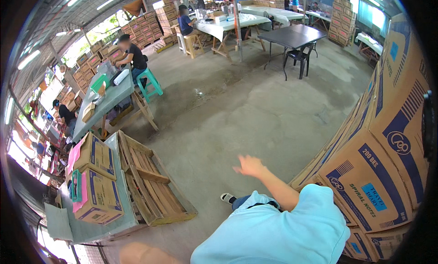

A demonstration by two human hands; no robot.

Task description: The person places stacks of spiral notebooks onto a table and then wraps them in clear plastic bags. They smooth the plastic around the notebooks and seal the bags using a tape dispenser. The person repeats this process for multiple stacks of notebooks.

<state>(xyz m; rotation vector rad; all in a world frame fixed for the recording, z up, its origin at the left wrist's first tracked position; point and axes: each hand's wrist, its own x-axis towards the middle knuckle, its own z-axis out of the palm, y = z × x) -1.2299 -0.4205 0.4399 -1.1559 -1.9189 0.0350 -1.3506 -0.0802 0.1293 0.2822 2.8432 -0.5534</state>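
Observation:
My right hand (250,166) is held out in front of my light blue shirt, over the concrete floor. It is slightly blurred, but some fingers stretch apart and nothing shows in them. A rounded, blurred piece of my left arm (148,254) shows at the lower edge; the left hand itself is out of sight. Nearest to my right arm is a tall stack of brown cartons (365,186) with dark blue bands. Left of my hand a wooden pallet (150,177) leans on its side against a grey table (114,227).
Two closed cartons (101,195), pink sheets and a green-handled item (76,186) are on that table. Farther off, a person (134,56) sits on a green stool (149,85) at a long table (106,97). A black table (292,35) and black chair (301,57) stand ahead.

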